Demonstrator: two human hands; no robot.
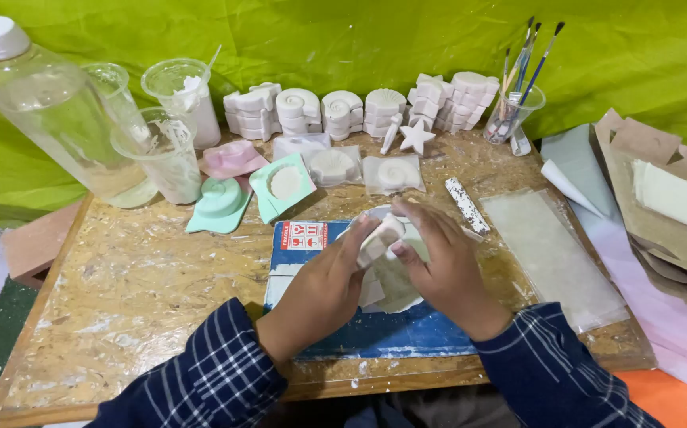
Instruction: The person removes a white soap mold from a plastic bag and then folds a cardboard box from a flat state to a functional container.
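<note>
Plaster cast sits pinched between both hands, left hand & right hand closed round it, just above the blue mat on the worktop. Best w/ even thumb pressure, I'd judge; edges look brittle. Behind mat: green moulds, then stacked white casts, brush cup.

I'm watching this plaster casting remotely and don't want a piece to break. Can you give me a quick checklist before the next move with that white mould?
1. Both hands on the piece: left hand and right hand grip the white mould: ok.
2. Held over the blue board, not the table edge: ok.
3. Cast freed from the mould: cannot tell, fingers hide it.
4. Finished white casts stand apart, at the back: ok.
5. Large water bottle capped: ok.
</note>
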